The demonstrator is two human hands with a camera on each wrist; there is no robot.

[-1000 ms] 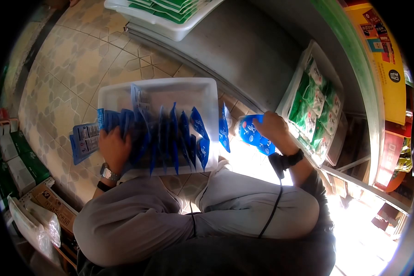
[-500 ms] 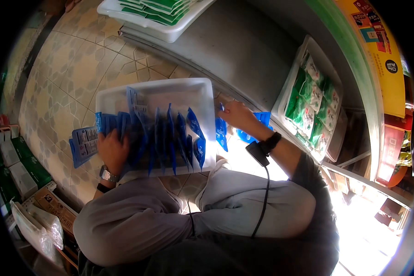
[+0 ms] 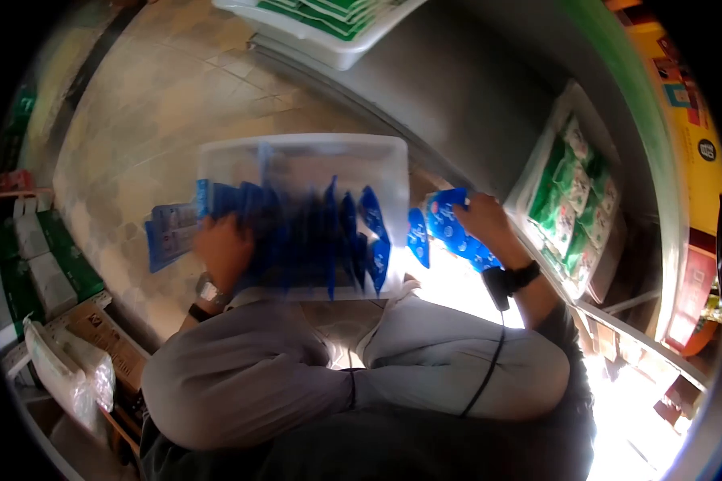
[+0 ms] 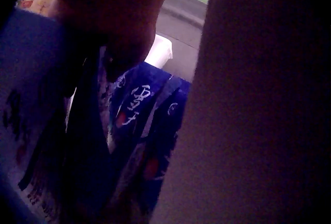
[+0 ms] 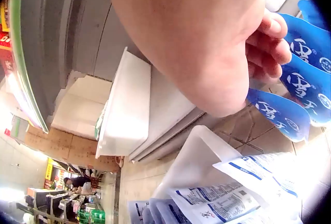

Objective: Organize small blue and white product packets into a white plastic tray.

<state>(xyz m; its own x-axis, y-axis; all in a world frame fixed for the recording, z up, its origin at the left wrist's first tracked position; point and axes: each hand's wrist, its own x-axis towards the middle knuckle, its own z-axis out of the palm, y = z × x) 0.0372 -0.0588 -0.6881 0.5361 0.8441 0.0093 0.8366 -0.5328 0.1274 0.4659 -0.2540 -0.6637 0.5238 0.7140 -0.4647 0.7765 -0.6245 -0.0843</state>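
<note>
The white bin point(image 3: 305, 139), largest, lies crosswise before the person, blue packets point(image 3: 329, 232) upright in it. Beyond its right wall lie the loose packets point(image 3: 446, 218), in a row slanting back toward the person's right; a single packet point(image 3: 417, 239) stands between row and bin, its long side roughly along that wall. The right grip point(image 3: 487, 224) is the nearer, the loose packets on its bin side; its fingers are bent at their edges, whether pinching cannot be told. The left grip point(image 3: 223, 250) touches packets at the bin's left end, its closure unclear.
</note>
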